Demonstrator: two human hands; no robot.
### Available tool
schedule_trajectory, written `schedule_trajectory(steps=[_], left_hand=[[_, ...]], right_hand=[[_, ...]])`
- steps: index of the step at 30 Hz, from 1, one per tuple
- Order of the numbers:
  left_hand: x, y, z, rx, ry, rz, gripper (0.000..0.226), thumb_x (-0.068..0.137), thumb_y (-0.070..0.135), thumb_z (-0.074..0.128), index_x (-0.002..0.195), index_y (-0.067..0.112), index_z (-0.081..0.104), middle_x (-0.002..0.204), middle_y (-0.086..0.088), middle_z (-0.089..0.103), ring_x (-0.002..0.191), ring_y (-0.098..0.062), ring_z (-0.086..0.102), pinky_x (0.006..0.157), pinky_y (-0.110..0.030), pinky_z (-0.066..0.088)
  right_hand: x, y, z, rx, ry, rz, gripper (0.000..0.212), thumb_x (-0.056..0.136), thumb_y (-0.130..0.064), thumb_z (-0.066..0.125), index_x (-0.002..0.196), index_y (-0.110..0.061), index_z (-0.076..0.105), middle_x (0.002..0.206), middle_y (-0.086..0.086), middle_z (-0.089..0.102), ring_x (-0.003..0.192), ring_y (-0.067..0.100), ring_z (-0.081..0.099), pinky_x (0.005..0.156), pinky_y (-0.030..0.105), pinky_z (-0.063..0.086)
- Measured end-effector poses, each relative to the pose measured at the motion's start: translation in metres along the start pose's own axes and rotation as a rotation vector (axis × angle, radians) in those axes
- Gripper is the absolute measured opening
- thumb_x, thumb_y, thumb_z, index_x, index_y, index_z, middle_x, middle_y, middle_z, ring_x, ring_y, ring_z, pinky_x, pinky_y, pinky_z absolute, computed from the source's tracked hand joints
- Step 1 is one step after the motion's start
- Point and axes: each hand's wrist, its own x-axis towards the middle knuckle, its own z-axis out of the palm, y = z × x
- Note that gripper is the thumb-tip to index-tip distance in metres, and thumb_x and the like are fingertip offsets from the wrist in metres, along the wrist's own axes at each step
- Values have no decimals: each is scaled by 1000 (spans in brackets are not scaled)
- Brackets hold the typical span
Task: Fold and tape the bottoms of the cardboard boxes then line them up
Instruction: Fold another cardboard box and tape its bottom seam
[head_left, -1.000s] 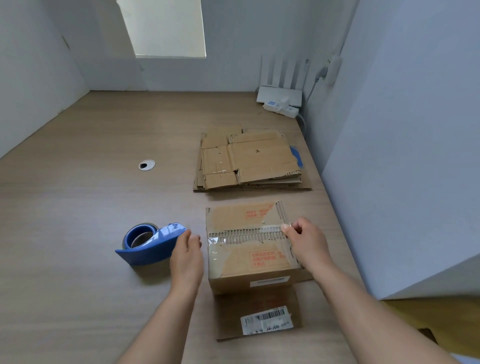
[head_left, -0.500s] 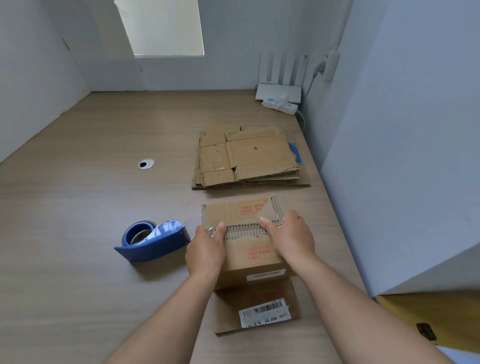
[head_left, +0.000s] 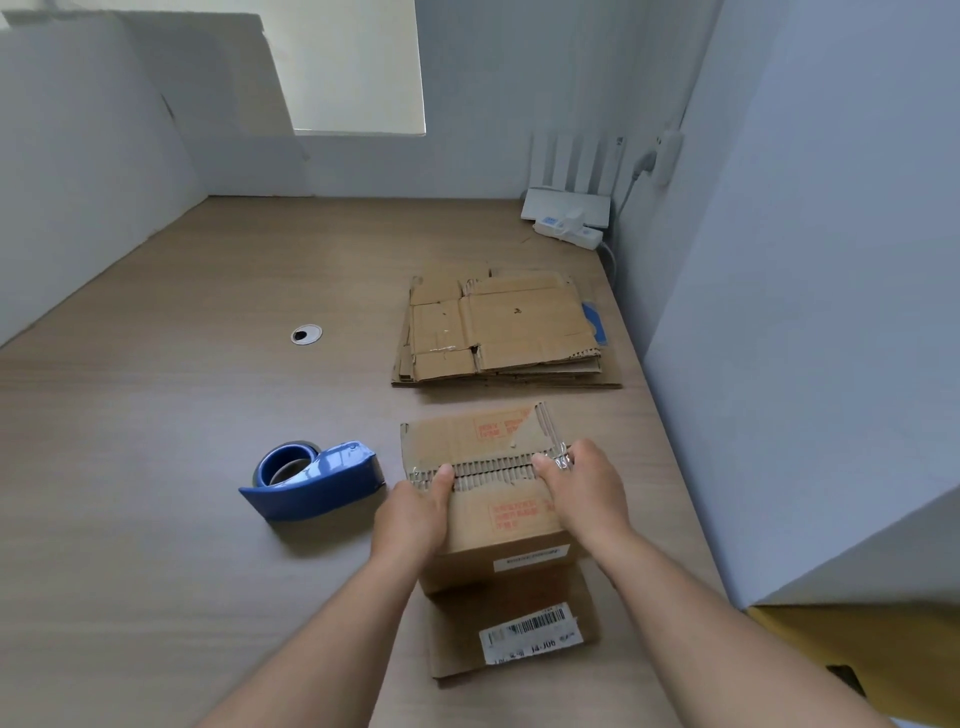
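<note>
Left hand (head_left: 410, 514) now off tape dispenser (head_left: 317, 480), thumb pressing tape (head_left: 493, 464) along box (head_left: 467, 436) seam, fingers hidden, grip unclear; right hand (head_left: 587, 493) pinching tape end; bottom nearly sealed.

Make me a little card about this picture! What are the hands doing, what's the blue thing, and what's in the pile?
Hands: left hand and right hand hold the brown cardboard box, thumbs pressing on its taped middle seam
Blue thing: blue plastic tape dispenser, lying on the wooden table left of the box, nobody touching it
Pile: stack of flattened brown cardboard boxes, behind the box
Far corner: white router with antennas
</note>
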Motion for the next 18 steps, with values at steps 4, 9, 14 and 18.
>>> schedule_trajectory(steps=[4,9,14,18], left_hand=[[-5,2,-7,365,35,1,68,92,68,20,89,14,63,80,-1,61,74,-17,58,59,-30,45],[-24,-2,-17,399,-96,-12,73,90,70,11,93,17,62,73,-3,68,64,-15,68,74,-34,57],[-36,-16,-36,40,-266,-89,84,78,82,13,100,14,57,85,-13,73,77,-25,72,77,-39,58],[-19,-28,-52,-62,32,153,88,83,70,42,151,19,21,149,-4,40,134,-23,41,107,-41,36]], right_hand=[[2,5,2,128,9,10,26,92,-37,55,79,-16,48,84,2,58,69,14,52,53,24,36],[10,3,-2,115,14,-16,31,97,-31,45,71,-14,49,72,2,53,65,15,46,56,29,37],[26,-1,-22,-47,-78,-123,44,101,-38,25,86,-14,59,89,7,61,85,24,56,74,37,45],[7,15,-42,-145,149,6,51,98,-54,23,92,-15,55,87,2,57,76,18,53,61,30,37]])
